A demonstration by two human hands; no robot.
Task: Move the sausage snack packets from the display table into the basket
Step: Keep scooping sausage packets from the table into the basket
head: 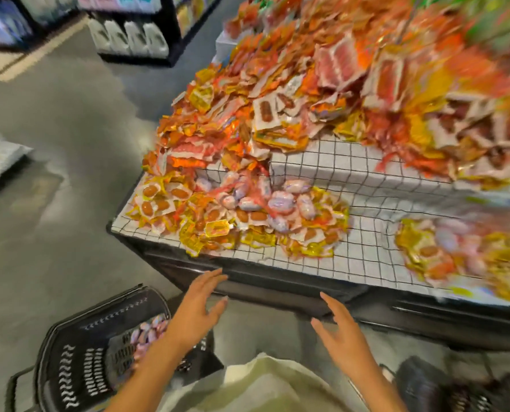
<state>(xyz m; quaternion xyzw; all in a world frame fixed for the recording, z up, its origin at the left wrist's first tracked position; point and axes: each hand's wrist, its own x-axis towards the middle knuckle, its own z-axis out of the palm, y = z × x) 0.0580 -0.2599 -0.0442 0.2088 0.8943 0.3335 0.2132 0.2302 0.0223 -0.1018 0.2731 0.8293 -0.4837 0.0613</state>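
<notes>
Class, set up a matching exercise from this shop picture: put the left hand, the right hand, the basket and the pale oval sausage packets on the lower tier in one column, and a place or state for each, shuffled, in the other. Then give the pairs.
Column one:
1. left hand
2. right hand
3. basket
4. pale oval sausage packets

Column two:
A. on the floor, some packets inside
B. heaped on the grid-patterned display table
C. open, empty, over the basket's edge
D. open, empty, in front of the table's dark edge

Pairs: 1-C, 2-D, 3-A, 4-B
</notes>
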